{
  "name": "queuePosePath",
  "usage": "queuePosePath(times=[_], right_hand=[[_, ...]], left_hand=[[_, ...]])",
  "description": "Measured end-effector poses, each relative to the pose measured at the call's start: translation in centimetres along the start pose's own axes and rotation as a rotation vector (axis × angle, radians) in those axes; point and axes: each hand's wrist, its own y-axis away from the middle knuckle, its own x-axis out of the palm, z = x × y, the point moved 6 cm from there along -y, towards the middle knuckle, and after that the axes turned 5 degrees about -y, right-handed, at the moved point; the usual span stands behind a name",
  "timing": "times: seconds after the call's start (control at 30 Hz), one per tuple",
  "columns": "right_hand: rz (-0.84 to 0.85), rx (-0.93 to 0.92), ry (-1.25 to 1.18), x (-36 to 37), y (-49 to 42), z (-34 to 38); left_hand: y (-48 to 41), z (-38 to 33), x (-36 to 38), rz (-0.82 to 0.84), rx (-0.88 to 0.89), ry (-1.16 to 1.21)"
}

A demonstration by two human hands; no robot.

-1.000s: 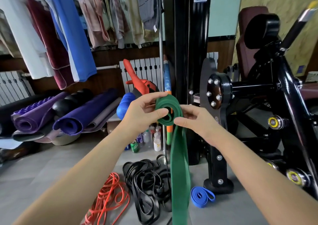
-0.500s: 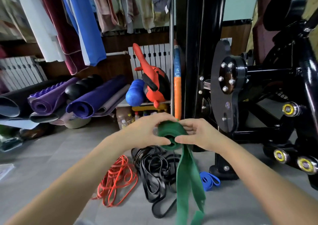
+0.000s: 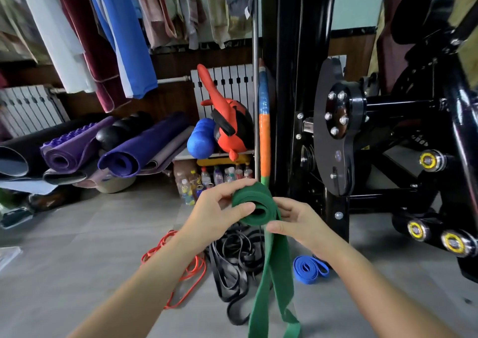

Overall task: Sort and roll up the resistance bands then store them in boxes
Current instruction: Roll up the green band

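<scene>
A gym storeroom with a grey floor [image 3: 77,234] holds a black weight machine [image 3: 333,141] on the right, hanging clothes [image 3: 134,40] above and rolled mats [image 3: 139,151] at left. Above the floor, the green band [image 3: 252,195] is partly rolled, with its loose tail hanging down. The left hand [image 3: 214,213] pinches the roll and the right hand [image 3: 300,221] grips the band just under it. Black bands [image 3: 232,260], orange bands [image 3: 191,267] and a blue band [image 3: 309,269] lie below. The labels on the bottles [image 3: 207,179] are too small to read.
</scene>
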Motion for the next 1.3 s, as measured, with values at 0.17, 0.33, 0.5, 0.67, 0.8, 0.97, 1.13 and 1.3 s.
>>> queuePosePath(times=[0.17,0.33,0.5,0.67,0.8,0.97,1.13,1.3], right_hand=[[-0.098,-0.074,-0.098,0.1,0.2,-0.5],[0.065,0.039,0.253,0.0,-0.5,-0.4],[0.196,0.144,0.445,1.4,-0.5,-1.9],[0.144,0.181,0.418,1.4,0.9,-3.7],[0.048,0.129,0.247,1.2,2.1,-3.7],[-0.007,0.189,0.075,0.2,3.5,-5.2],[-0.062,0.147,0.039,0.2,3.4,-4.9],[-0.083,0.097,-0.015,0.6,3.0,-4.1]], left_hand=[[1.8,2.6,2.0,-0.101,-0.095,0.290],[0.8,1.5,0.2,0.108,-0.065,-0.398],[1.3,2.0,2.0,0.499,-0.015,-0.948],[3.2,4.4,2.4,0.453,-0.060,-0.812],[4.6,5.5,2.1,0.235,-0.149,-0.355],[4.7,5.3,1.1,-0.007,-0.131,0.024],[4.8,4.7,1.2,-0.097,-0.075,0.255],[4.7,4.9,1.6,-0.100,-0.072,0.313]])
